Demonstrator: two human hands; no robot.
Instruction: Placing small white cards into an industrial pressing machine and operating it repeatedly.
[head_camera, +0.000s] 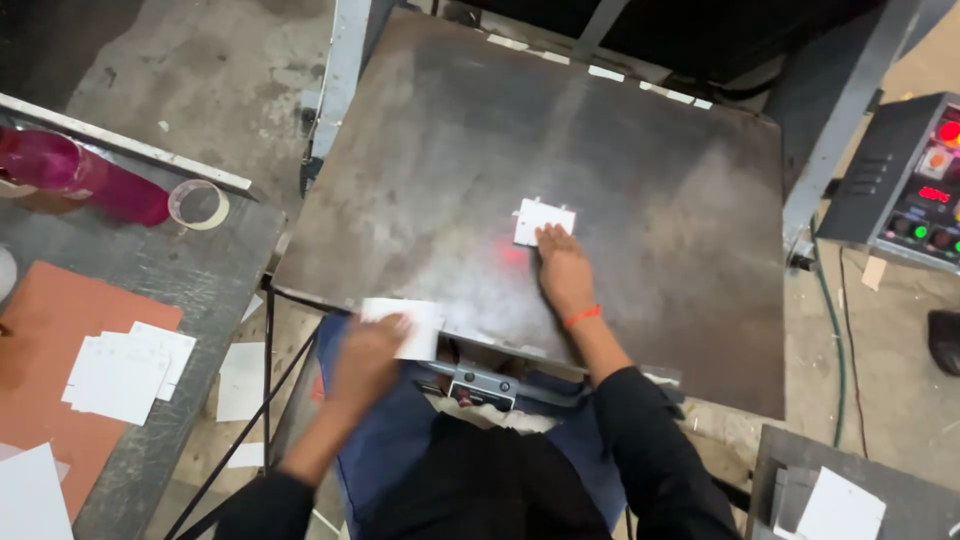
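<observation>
My right hand (563, 270) lies flat on a dark steel machine plate (420, 150), its fingertips pressing the lower edge of a small white card (543, 217) near a red light spot. My left hand (368, 355), blurred, holds another white card (410, 322) at the plate's front edge, above my lap. An orange band circles my right wrist.
A grey side table (190, 300) on the left carries an orange sheet, a stack of white cards (125, 370), a tape roll (199, 204) and a pink bottle (80, 175). A control box (915, 185) with lit buttons stands at right. More white cards (840, 505) lie lower right.
</observation>
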